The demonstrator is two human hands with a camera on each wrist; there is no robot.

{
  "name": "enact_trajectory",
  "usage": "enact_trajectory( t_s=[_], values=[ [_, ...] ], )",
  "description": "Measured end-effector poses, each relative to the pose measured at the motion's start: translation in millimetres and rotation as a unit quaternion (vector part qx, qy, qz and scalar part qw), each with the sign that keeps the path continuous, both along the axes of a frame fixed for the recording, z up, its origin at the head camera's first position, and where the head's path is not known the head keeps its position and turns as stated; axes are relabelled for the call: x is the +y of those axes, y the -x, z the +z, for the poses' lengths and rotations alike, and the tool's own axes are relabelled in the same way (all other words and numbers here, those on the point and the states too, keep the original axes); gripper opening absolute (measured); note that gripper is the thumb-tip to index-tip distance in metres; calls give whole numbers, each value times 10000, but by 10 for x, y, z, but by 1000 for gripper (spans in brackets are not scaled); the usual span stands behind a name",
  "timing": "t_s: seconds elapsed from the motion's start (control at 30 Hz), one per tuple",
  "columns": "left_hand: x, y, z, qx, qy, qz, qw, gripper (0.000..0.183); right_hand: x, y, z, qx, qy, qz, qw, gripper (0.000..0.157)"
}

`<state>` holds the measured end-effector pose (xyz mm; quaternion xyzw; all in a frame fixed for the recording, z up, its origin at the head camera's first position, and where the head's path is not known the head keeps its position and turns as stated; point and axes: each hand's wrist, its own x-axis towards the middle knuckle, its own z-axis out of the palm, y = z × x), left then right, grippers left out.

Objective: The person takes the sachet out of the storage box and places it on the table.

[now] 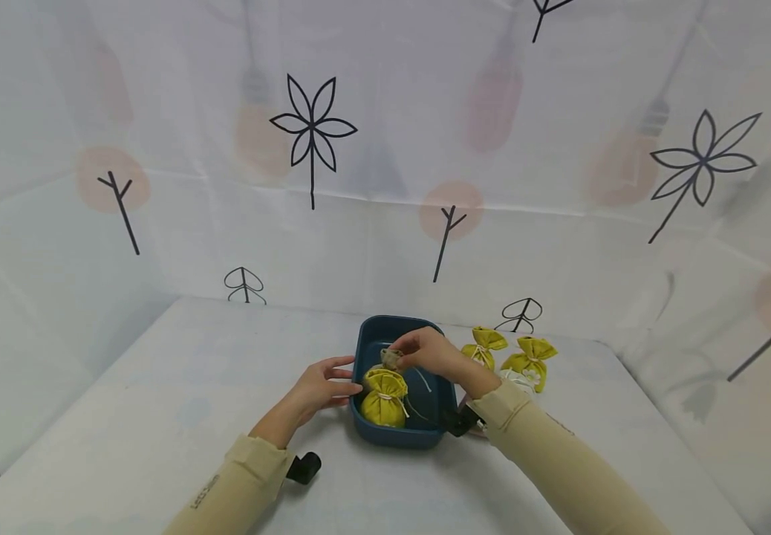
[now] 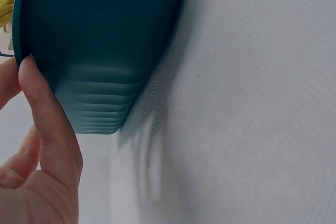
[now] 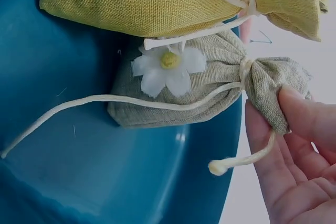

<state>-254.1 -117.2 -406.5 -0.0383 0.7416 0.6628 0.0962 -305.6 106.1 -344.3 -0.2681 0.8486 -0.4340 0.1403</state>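
A dark blue bin stands on the table. Inside it, a yellow drawstring pouch lies beside a grey drawstring pouch with a white felt flower and pale cord. My right hand pinches the grey pouch by its gathered neck, between thumb and fingers, over the bin. The pouch's lower body is within the bin, next to the yellow one. At the bin's left wall, my left hand touches the side and rim with spread, fairly straight fingers.
Right of the bin are two more yellow pouches, one with a white flower; a whitish item there is partly hidden by my right forearm. A patterned cloth backdrop rises behind the white table surface.
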Motion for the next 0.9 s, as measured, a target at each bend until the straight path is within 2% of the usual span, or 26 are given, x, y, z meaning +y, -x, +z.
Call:
enact_trajectory(
  t_s=[0.23, 0.43, 0.73, 0.9],
  values=[
    [-3, -1, 2, 22, -16, -9, 10000, 65, 49, -10, 6, -146, 273, -251, 9992, 25],
    [-1, -8, 18, 16, -23, -45, 10000, 66, 77, -36, 50, -27, 271, -571, 9980, 22],
    [5, -17, 26, 11, 12, -37, 10000, 66, 115, -121, 154, -48, 738, -838, 9937, 23],
    [-1, -1, 6, 24, -5, -62, 10000, 65, 126, -180, 213, 147, 883, -1006, 9909, 24]
  ],
)
